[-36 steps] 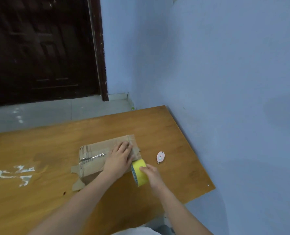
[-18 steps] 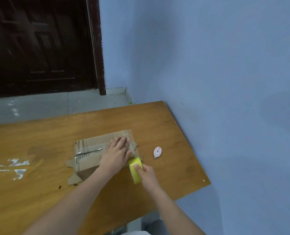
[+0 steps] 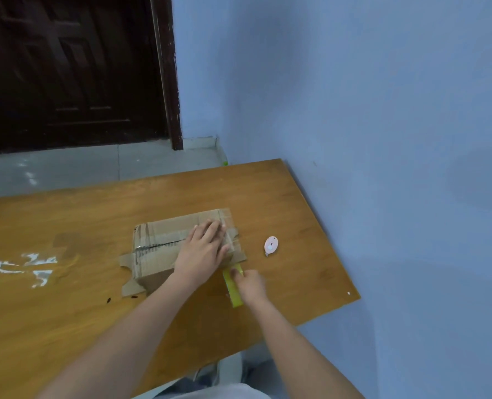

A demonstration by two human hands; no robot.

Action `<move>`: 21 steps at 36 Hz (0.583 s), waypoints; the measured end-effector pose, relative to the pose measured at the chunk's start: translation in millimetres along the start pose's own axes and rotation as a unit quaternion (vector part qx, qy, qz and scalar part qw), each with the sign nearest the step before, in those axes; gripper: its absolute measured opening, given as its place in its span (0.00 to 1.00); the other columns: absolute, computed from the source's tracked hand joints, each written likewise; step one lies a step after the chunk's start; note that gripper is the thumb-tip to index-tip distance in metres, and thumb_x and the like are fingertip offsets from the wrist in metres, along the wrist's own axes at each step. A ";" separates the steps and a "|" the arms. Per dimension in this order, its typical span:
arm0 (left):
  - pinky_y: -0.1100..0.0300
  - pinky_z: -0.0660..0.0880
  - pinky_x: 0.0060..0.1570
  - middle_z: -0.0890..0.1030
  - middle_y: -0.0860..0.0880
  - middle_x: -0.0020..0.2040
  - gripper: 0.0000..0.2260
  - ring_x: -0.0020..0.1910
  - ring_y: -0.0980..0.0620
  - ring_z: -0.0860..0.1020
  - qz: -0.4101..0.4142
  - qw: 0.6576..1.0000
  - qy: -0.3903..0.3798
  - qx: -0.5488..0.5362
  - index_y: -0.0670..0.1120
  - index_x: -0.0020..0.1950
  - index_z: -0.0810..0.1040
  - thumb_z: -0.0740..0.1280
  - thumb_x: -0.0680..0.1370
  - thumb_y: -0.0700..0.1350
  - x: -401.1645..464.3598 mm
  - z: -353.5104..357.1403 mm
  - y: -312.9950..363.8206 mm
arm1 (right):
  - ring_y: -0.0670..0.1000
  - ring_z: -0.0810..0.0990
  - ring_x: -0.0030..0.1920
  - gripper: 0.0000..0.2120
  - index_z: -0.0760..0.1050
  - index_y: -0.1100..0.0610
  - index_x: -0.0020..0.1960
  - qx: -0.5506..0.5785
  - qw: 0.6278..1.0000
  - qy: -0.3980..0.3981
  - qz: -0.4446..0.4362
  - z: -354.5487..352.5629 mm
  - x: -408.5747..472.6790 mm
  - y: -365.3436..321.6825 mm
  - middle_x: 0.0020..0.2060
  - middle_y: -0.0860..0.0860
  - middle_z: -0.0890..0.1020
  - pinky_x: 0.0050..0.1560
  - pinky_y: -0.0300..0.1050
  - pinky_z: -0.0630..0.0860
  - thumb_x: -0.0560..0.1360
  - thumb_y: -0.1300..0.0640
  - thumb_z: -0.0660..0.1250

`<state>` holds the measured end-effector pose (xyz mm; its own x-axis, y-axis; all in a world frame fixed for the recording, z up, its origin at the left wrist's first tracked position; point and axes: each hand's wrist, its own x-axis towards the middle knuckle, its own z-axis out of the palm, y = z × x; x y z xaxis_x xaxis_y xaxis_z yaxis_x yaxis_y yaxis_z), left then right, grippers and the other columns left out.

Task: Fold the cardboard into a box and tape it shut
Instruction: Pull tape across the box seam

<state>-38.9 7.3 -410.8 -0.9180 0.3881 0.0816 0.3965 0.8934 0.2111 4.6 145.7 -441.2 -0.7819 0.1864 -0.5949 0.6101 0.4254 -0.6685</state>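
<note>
A low brown cardboard box lies on the wooden table, its top flaps closed and criss-crossed with clear tape. My left hand lies flat, fingers spread, on the right part of the box top. My right hand grips a yellow roll of tape, seen edge-on, just in front of the box's near right corner. A strip of clear tape runs from the roll up over the right end of the box. Side flaps stick out at the box's left and right ends.
A small pink oval cutter lies on the table right of the box. White paint marks stain the table at the left. A blue wall borders the table's right edge. A dark door stands beyond.
My right hand has drawn the yellow roll toward me, away from the box, turning it edge-on. My left hand stays pressed on the box top. The camera view shifted slightly.
</note>
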 end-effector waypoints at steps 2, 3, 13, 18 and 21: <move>0.47 0.58 0.71 0.67 0.45 0.72 0.24 0.72 0.44 0.63 0.001 1.000 -0.003 -0.001 0.42 0.73 0.66 0.55 0.82 0.54 2.3 0.4 -0.9 | 0.57 0.83 0.38 0.20 0.79 0.65 0.50 -0.007 1.000 -0.001 0.014 -0.3 1.9 -1.6 0.50 0.63 0.83 0.42 0.39 0.80 0.78 0.47 0.62; 0.48 0.58 0.71 0.67 0.45 0.72 0.24 0.72 0.45 0.62 -0.001 1.000 -0.005 0.000 0.42 0.73 0.65 0.55 0.82 0.54 3.5 0.3 -1.3 | 0.53 0.82 0.34 0.22 0.78 0.65 0.51 -0.026 0.999 -0.007 0.024 -1.0 2.4 -1.2 0.51 0.62 0.83 0.34 0.31 0.76 0.78 0.45 0.61; 0.47 0.66 0.67 0.74 0.44 0.67 0.26 0.69 0.44 0.69 0.002 0.999 0.006 0.036 0.44 0.69 0.71 0.51 0.80 0.57 3.8 0.3 -0.7 | 0.53 0.76 0.35 0.31 0.76 0.59 0.40 -0.117 0.993 0.022 0.002 2.9 -7.2 18.2 0.36 0.53 0.80 0.35 0.44 0.68 0.75 0.32 0.51; 0.45 0.65 0.67 0.73 0.44 0.68 0.17 0.70 0.42 0.68 -0.001 1.000 0.027 0.014 0.46 0.65 0.75 0.62 0.79 0.52 9.0 6.6 -3.2 | 0.46 0.72 0.31 0.21 0.72 0.51 0.35 0.048 0.998 -0.017 -0.029 4.8 -13.3 31.3 0.31 0.47 0.75 0.33 0.40 0.67 0.77 0.37 0.57; 0.44 0.71 0.61 0.78 0.41 0.62 0.10 0.64 0.40 0.74 0.006 0.997 0.074 0.025 0.44 0.53 0.80 0.69 0.76 0.49 8.6 7.4 -1.7 | 0.44 0.70 0.31 0.17 0.72 0.50 0.35 0.076 0.995 -0.025 -0.062 1.9 -17.1 42.5 0.28 0.43 0.72 0.33 0.38 0.66 0.78 0.41 0.60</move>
<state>-47.4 10.8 -417.7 -0.9028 0.3647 0.2278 0.4041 0.9007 0.1597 44.1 158.9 -460.3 -0.8476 0.0952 -0.5220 0.5242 0.3021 -0.7962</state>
